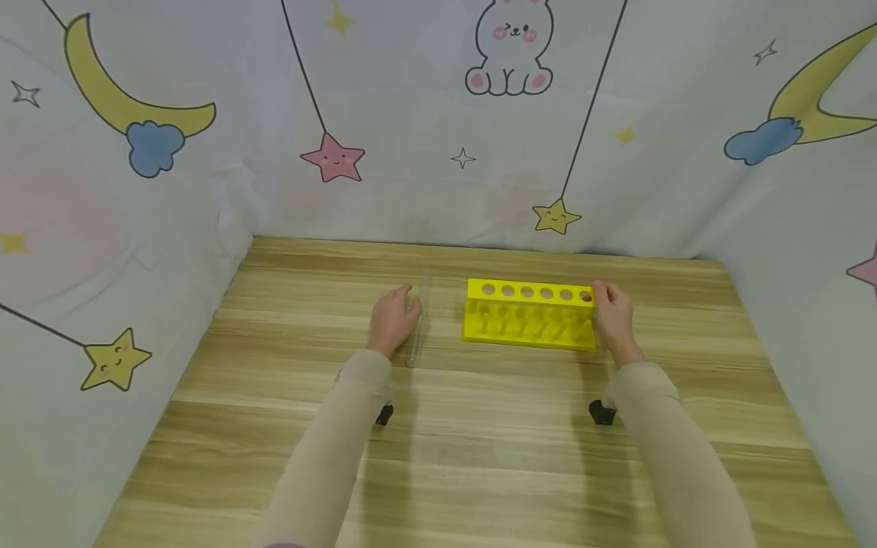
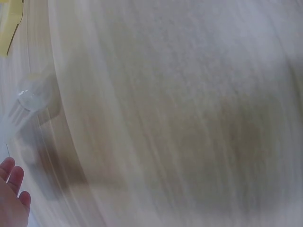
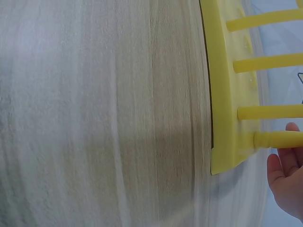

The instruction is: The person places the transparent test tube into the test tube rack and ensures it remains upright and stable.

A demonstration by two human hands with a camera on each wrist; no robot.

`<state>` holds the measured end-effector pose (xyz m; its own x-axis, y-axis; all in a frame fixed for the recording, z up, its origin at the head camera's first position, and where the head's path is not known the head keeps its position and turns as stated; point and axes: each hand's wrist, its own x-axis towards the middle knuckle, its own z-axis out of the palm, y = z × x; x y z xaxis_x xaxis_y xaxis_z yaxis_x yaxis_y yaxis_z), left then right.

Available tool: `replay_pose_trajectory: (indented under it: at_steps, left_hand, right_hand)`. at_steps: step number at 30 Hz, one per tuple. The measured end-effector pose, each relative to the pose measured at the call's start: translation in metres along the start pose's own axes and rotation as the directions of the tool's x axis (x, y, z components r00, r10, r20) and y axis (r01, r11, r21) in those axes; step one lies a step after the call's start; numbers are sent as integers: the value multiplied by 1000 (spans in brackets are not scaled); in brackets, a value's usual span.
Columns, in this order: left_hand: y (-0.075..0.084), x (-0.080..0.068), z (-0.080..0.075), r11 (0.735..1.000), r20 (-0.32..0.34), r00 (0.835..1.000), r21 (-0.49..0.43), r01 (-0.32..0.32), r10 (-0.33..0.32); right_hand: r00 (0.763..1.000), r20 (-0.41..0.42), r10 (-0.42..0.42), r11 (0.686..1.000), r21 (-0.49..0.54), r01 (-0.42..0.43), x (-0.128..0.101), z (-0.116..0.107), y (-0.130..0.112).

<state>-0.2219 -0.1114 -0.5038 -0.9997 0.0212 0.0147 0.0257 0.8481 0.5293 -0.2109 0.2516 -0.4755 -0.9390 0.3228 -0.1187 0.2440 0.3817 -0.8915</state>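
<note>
glass test tube lay flat on wooden table, left of yellow rack. left hand rested against the tube's left side, fingers loosely bent, not wrapped round it. right hand gripped the rack's right end. star-print cloth surrounded the table.

Bright, even light; head view sharp (edges bowed), both wrist views motion-blurred.
</note>
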Motion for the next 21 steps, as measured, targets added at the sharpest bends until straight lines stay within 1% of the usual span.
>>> replay_pose_trajectory:
  at_steps: [3, 6, 14, 21]
  left_hand:
    - [2, 0, 0, 1000, 13, 1000, -7, 24, -24]
    - [2, 0, 1, 999, 19, 999, -11, 34, -34]
    - [3, 3, 1, 999, 24, 999, -8, 35, -35]
    - [5, 5, 0, 999, 10, 999, -13, 38, -38]
  right_hand:
    - [1000, 10, 25, 1000, 4, -26, -1, 1, 1]
    - [999, 14, 45, 999, 6, -45, -1, 2, 0]
    - [999, 4, 50, 998, 32, -50, -1, 3, 2]
    - [999, -9, 45, 998, 55, -45, -1, 4, 5]
